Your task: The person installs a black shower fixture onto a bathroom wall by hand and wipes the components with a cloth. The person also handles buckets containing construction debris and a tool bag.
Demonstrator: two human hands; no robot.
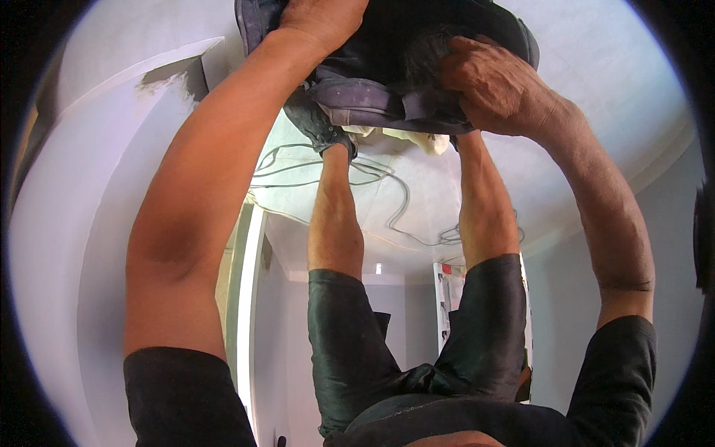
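Both my arms reach forward to a black fabric bag (365, 97), whose padded rim is dusty and greyish. My left hand (324, 18) is closed on the bag's far left side, its fingertips cut off by the upper picture edge. Over the bag's right part, my right hand (495, 86) is closed, fingers curled, against a dark fuzzy bundle (432, 56). Whether that bundle is loose or part of the bag I cannot tell. The bag hangs or rests just beyond my feet; its underside is hidden.
Pale yellow cloth (424, 141) shows under the bag's near edge. A thin grey cable (406, 201) loops over the white floor between and beside my legs. My left dark shoe (316, 123) stands beside the bag. A wall (112, 171) rises at the left.
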